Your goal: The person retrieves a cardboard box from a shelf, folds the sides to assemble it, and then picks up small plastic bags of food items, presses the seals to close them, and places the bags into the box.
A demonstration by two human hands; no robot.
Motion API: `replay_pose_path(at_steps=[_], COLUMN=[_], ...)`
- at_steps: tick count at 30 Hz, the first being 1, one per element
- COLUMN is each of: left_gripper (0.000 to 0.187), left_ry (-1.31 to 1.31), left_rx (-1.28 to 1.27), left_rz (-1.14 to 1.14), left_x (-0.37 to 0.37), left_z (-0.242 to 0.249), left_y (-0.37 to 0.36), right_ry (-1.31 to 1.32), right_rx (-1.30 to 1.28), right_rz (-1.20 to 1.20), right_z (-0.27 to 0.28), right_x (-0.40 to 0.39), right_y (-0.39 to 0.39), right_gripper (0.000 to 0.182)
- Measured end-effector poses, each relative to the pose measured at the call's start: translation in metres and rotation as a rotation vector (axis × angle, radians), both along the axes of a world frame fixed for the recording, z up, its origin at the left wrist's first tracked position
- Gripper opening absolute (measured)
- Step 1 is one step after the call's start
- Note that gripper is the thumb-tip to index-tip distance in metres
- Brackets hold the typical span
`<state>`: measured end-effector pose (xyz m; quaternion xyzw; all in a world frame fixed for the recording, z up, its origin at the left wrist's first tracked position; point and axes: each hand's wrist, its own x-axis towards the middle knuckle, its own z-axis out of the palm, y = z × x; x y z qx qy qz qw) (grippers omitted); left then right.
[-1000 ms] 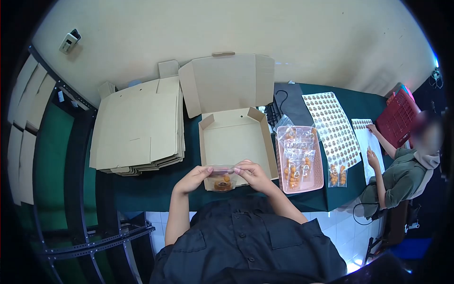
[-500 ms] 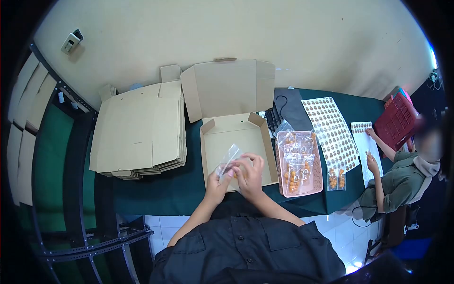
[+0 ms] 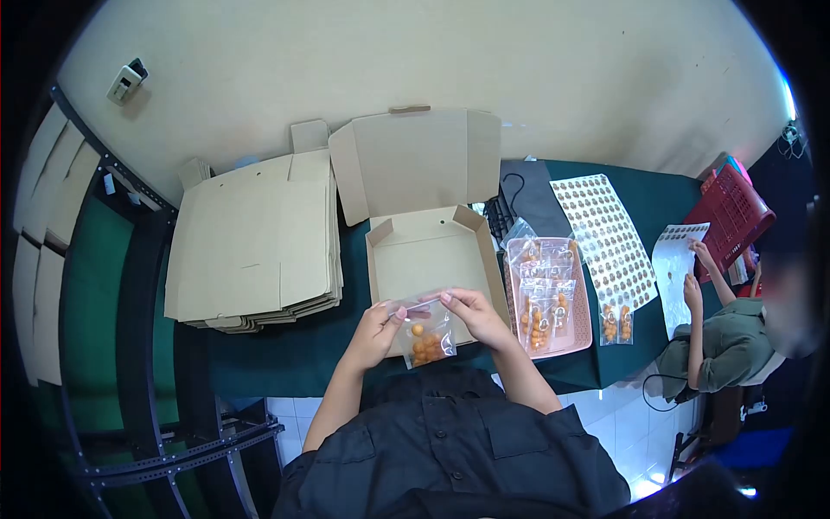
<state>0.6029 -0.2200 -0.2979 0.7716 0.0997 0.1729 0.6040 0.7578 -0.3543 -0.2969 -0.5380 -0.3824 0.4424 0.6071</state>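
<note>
A clear plastic bag (image 3: pixel 427 344) with several round orange pieces hangs over the front edge of the open cardboard box (image 3: pixel 434 255). My left hand (image 3: pixel 374 336) pinches the bag's top left corner. On the other side, my right hand (image 3: pixel 477 318) pinches its top right part, so the top edge is stretched between both hands. To the right of the box, a pink basket (image 3: pixel 584 324) holds several similar bags. Two more small filled bags (image 3: pixel 616 324) lie on the green tablecloth right of the basket.
Flattened cardboard boxes (image 3: pixel 246 238) are stacked at left. Sheets of round stickers (image 3: pixel 605 242) lie right of the basket. A co-worker (image 3: pixel 731 346) at the right holds another sticker sheet (image 3: pixel 679 272) near a red basket (image 3: pixel 731 216). Metal shelving (image 3: pixel 130 303) stands far left.
My hands have moved apart and the bag now hangs upright between them, its orange contents in view. The co-worker's sticker sheet is lifted and tilted.
</note>
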Motion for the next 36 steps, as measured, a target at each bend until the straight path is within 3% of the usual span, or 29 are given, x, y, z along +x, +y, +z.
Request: replay_pose_path(at_steps=[4,6,7,8,10,11,13,14,16,18,19,20,21,22,24,30,32,36], left_gripper=[0.035,0.033,0.032,0.029,0.029,0.032,0.054,0.054,0.062,0.052,0.042,0.034,0.034,0.027,0.025,0.038,0.040,0.040], left_ry=[-0.021,-0.208,-0.232,-0.179,-0.081,-0.088,-0.069,-0.069,-0.168,-0.137,-0.107,-0.076,-0.072,-0.087,-0.101,-0.061,-0.080,-0.094], left_rx=[0.148,-0.294,-0.344,-0.234,-0.230,-0.171,-0.128,-0.125,-0.322,-0.411,-0.501,-0.590,-0.590,-0.450,-0.309,-0.275,-0.491,-0.636], left_rz=[0.138,0.424,0.511,0.535,0.421,0.345,0.204,0.205,0.212,0.214,0.220,0.227,0.226,0.288,0.349,0.226,0.069,-0.033], left_x=[-0.003,-0.004,-0.006,-0.009,-0.008,-0.003,0.009,0.016,0.026,0.026,0.025,0.024,0.024,0.023,0.022,0.015,0.015,0.016], left_z=[-0.016,-0.026,-0.028,-0.030,-0.024,-0.025,-0.022,-0.023,-0.024,-0.025,-0.027,-0.028,-0.031,-0.036,-0.039,-0.022,-0.013,-0.013], left_y=[0.005,0.012,0.020,0.026,0.020,0.012,-0.009,-0.019,-0.034,-0.037,-0.039,-0.040,-0.041,-0.040,-0.039,-0.032,-0.032,-0.030], right_ry=[-0.006,0.049,0.105,0.105,0.025,-0.145,-0.237,-0.332,-0.410,-0.868,-0.865,-0.694,-0.515,-0.513,-0.235,-0.140,-0.109,-0.223], right_rx=[-0.010,0.008,0.028,0.025,0.048,0.040,0.063,0.085,0.125,0.123,0.119,0.119,0.119,0.118,0.029,0.065,0.060,0.081], right_rz=[0.004,-0.133,-0.273,-0.270,-0.405,-0.407,-0.380,-0.354,-0.366,-0.432,-0.433,-0.647,-0.853,-0.854,-0.417,-0.411,-0.370,-0.360], right_z=[0.002,-0.006,-0.008,-0.011,-0.013,-0.033,-0.032,-0.028,-0.017,-0.012,-0.007,-0.002,0.000,-0.008,-0.027,-0.029,-0.027,-0.022], right_x=[-0.002,0.009,0.013,0.013,0.009,0.006,-0.013,-0.020,-0.026,-0.023,-0.025,-0.029,-0.032,-0.028,-0.016,-0.002,0.001,0.002], right_y=[-0.004,-0.006,-0.007,-0.007,-0.004,-0.001,0.006,0.011,0.014,0.012,0.015,0.021,0.024,0.020,0.011,0.001,0.001,-0.002], right_gripper=[0.034,0.034,0.034,0.034,0.035,0.034,0.032,0.030,0.027,0.023,0.023,0.020,0.018,0.018,0.015,0.014,0.015,0.021])
